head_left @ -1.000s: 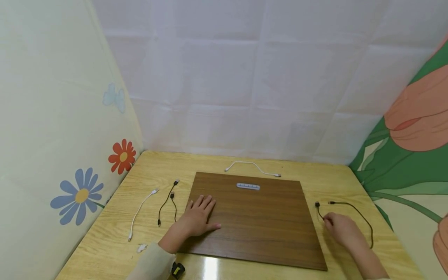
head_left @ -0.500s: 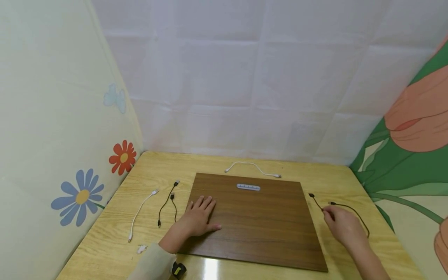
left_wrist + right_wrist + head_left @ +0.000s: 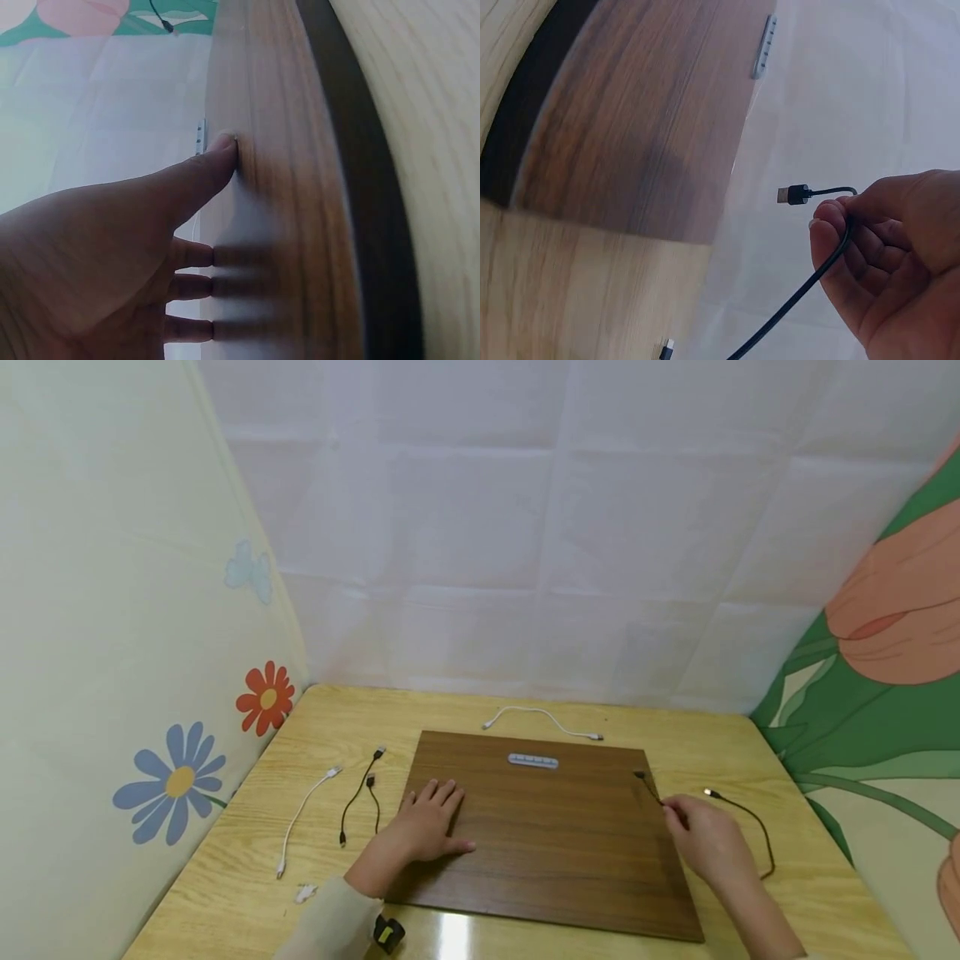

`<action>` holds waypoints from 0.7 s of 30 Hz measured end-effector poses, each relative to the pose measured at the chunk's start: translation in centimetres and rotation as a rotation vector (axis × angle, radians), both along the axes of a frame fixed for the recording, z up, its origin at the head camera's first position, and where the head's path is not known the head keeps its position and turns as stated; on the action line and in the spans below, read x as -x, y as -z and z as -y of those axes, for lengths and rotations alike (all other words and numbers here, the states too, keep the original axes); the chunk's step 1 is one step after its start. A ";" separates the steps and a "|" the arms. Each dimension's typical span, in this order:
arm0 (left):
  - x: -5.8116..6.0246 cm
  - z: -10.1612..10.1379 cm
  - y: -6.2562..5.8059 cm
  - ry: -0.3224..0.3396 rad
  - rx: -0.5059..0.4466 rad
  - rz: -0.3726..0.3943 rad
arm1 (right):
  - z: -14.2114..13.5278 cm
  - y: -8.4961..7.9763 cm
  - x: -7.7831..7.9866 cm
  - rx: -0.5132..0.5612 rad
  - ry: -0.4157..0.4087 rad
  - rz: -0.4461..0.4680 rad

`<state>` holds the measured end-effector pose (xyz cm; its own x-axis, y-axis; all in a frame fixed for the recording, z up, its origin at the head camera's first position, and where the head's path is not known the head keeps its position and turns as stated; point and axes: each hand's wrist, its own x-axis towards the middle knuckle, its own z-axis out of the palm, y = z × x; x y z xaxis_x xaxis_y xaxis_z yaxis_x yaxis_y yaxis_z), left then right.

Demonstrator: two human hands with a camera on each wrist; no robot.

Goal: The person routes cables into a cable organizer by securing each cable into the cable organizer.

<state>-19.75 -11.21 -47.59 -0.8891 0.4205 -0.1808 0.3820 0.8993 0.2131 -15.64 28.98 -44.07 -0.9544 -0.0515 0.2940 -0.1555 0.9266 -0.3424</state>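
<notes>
In the head view my right hand (image 3: 708,839) pinches a black USB cable (image 3: 791,300) between thumb and fingertips, a short way behind its plug. That USB-A plug (image 3: 793,194) points away from the fingers, above the right edge of a dark brown wooden board (image 3: 555,835). A smaller plug (image 3: 711,793) lies right of the board; its cord curves back behind the right wrist, seemingly the same cable. My left hand (image 3: 427,827) rests on the board's left side, fingers spread. Near the board's far edge lies a pale grey strip with several notches (image 3: 533,761).
A white cable (image 3: 543,710) lies behind the board. To the left are another white cable (image 3: 297,822) and two black cables, one longer (image 3: 348,797) and one partly hidden (image 3: 374,802). A white scrap (image 3: 305,893) and a black-and-yellow object (image 3: 388,933) are near the front.
My right hand has lifted the black USB cable and moved left and away from me, so its plug has gone from the table to over the board's edge. The left hand stays put.
</notes>
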 end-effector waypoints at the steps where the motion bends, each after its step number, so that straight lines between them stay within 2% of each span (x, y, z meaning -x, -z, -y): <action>1: 0.1 0.0 0.0 0.000 0.003 0.002 | 0.2 0.0 0.0 0.001 -0.002 -0.006; 8: 0.5 -0.4 -0.6 -0.003 -0.001 0.001 | 1.4 0.3 0.2 0.030 -0.025 -0.019; 13: 1.0 -1.4 -1.0 0.016 -0.015 -0.023 | 2.5 0.5 0.3 0.042 -0.038 -0.014; 21: 2.7 -4.0 -0.7 0.049 -0.140 -0.070 | 4.2 0.8 0.7 0.040 -0.061 -0.056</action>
